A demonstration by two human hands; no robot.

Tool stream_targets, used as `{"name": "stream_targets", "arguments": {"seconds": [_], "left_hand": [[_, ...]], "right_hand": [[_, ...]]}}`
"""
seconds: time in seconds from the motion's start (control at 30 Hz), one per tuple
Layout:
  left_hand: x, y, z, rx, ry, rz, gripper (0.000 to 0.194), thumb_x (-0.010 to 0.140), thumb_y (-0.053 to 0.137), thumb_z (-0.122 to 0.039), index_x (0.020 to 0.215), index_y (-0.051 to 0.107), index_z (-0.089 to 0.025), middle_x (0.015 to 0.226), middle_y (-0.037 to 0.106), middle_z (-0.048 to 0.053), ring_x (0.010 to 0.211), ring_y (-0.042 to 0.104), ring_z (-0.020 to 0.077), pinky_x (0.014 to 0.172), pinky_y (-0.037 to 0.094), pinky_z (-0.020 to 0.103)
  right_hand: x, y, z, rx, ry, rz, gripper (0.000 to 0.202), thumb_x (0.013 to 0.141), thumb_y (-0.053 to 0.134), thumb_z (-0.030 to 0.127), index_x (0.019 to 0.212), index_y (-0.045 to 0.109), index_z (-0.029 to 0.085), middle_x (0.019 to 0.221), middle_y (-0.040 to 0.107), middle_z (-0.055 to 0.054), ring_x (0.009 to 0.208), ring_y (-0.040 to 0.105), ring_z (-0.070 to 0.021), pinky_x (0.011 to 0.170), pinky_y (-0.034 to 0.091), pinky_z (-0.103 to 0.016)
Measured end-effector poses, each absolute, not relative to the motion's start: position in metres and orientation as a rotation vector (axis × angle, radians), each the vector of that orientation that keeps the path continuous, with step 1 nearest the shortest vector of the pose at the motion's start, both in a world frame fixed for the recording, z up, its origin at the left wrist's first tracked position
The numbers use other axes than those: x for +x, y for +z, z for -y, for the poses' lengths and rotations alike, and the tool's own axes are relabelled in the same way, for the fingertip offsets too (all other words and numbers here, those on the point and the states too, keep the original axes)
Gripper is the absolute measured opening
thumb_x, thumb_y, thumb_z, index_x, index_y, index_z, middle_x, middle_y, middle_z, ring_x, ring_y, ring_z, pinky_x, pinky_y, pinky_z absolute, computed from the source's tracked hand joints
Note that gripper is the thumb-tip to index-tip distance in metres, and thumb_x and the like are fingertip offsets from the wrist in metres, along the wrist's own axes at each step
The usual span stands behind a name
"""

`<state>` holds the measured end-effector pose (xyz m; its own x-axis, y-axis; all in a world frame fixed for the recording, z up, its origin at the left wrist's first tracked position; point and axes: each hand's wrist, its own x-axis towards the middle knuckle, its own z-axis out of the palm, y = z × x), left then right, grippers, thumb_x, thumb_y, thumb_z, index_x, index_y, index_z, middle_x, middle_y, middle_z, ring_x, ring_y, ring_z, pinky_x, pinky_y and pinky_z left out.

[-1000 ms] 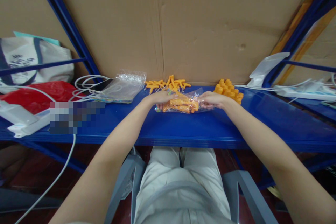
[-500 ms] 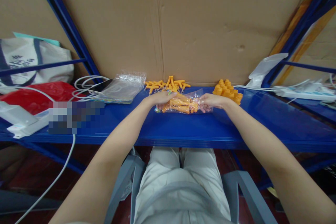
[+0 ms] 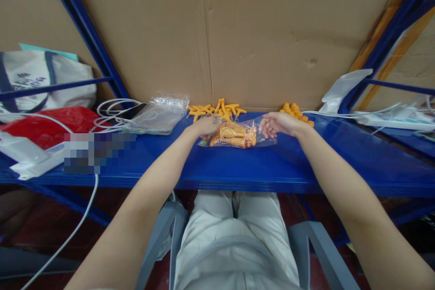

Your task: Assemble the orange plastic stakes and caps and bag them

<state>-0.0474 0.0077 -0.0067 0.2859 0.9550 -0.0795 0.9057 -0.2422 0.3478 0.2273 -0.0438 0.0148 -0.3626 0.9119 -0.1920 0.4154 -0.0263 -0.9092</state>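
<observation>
A clear plastic bag (image 3: 267, 140) with several orange plastic pieces (image 3: 234, 135) inside lies on the blue table. My left hand (image 3: 206, 127) is closed on the bag's left end, where some coloured print shows. At the other end my right hand (image 3: 279, 124) is turned palm inward, its fingers loosely curled and apart, with nothing visible in them. Those fingertips are close to the bag's right edge; I cannot tell if they touch it. Behind the bag lies a pile of orange branching pieces with small chains (image 3: 220, 108). Orange knobbed pieces (image 3: 295, 112) stand partly hidden behind my right hand.
Flat clear bags (image 3: 158, 115) are stacked at the left, near white cables (image 3: 117, 104) and a red bag (image 3: 64, 120). A power strip (image 3: 394, 119) lies at the right. Cardboard (image 3: 254, 31) rises behind the blue table (image 3: 238, 172).
My right hand has let go of the bag's right end, turned palm inward and shifted slightly right. My left hand stays on the left end.
</observation>
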Motion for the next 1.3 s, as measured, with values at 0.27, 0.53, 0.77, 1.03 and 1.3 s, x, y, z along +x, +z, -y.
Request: {"name": "stream_targets", "arguments": {"seconds": [0.27,0.53,0.77,1.03,1.3], "left_hand": [[-0.044,-0.017,-0.02,2.537,0.654,-1.604,0.033,0.092,0.048,-0.036,0.106,0.068,-0.013,0.113,0.071,0.014,0.109,0.064,0.0267,0.096,0.047,0.035],[-0.039,-0.019,-0.019,2.598,0.578,-1.196,0.027,0.09,0.052,-0.032,0.101,0.073,-0.018,0.118,0.073,0.009,0.116,0.062,0.0228,0.105,0.041,0.034],[-0.035,-0.013,-0.009,2.542,0.572,-1.242,0.027,0.091,0.053,-0.036,0.084,0.07,-0.016,0.091,0.073,0.007,0.091,0.067,0.0208,0.084,0.048,0.03],[-0.031,-0.013,-0.006,2.148,0.584,-1.249,0.027,0.097,0.046,-0.031,0.087,0.065,-0.015,0.062,0.066,0.002,0.054,0.061,0.0143,0.065,0.051,0.03],[-0.027,-0.023,-0.013,1.926,0.742,-1.273,0.012,0.092,0.056,-0.024,0.098,0.062,-0.015,0.106,0.072,0.01,0.089,0.069,0.0161,0.076,0.054,0.028]], "right_hand": [[0.23,0.012,0.048,-1.318,1.192,1.942,0.021,0.076,0.074,0.038,0.068,0.07,0.019,0.07,0.071,-0.006,0.06,0.058,-0.0134,0.057,0.046,-0.024],[0.239,0.006,0.034,-1.399,0.83,1.9,0.014,0.073,0.073,0.029,0.062,0.068,0.021,0.066,0.066,-0.003,0.067,0.059,-0.0171,0.065,0.049,-0.031],[0.252,-0.007,0.014,-1.491,0.368,1.9,0.014,0.073,0.068,0.027,0.062,0.062,0.021,0.07,0.065,-0.003,0.072,0.059,-0.0197,0.075,0.048,-0.034],[0.256,-0.021,-0.005,-1.587,0.02,1.776,0.015,0.079,0.065,0.033,0.084,0.069,0.019,0.101,0.07,-0.011,0.104,0.061,-0.027,0.094,0.048,-0.042],[0.26,-0.024,-0.004,-1.677,0.597,1.608,0.038,0.078,0.07,0.058,0.082,0.062,0.02,0.087,0.068,-0.017,0.09,0.066,-0.0334,0.073,0.054,-0.04]]}}
